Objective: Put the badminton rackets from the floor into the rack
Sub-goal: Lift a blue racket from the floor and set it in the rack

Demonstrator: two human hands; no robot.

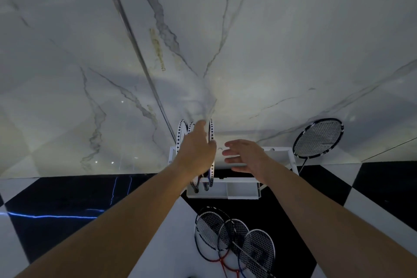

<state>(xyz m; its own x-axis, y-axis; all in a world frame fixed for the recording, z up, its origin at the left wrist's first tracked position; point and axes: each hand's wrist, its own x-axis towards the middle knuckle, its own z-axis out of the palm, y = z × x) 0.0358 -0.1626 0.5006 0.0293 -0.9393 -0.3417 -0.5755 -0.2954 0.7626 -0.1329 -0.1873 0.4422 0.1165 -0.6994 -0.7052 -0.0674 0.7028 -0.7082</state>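
Observation:
A white rack (239, 189) stands on the floor against the marble wall. Three rackets stand upright in its left slots, among them a white-framed racket (211, 130). My left hand (195, 150) is raised against these racket heads, fingers blurred; the hand hides whether it grips a frame. My right hand (242, 153) hovers over the rack's middle, fingers apart and holding nothing. Three more rackets (234, 240) lie overlapped on the floor just in front of the rack, handles toward me. Another racket (319, 137) leans against the wall to the right of the rack.
The floor has black and white checkered tiles (67, 196). A marble wall (248, 40) rises directly behind the rack. The rack's right slots (277, 153) hold nothing.

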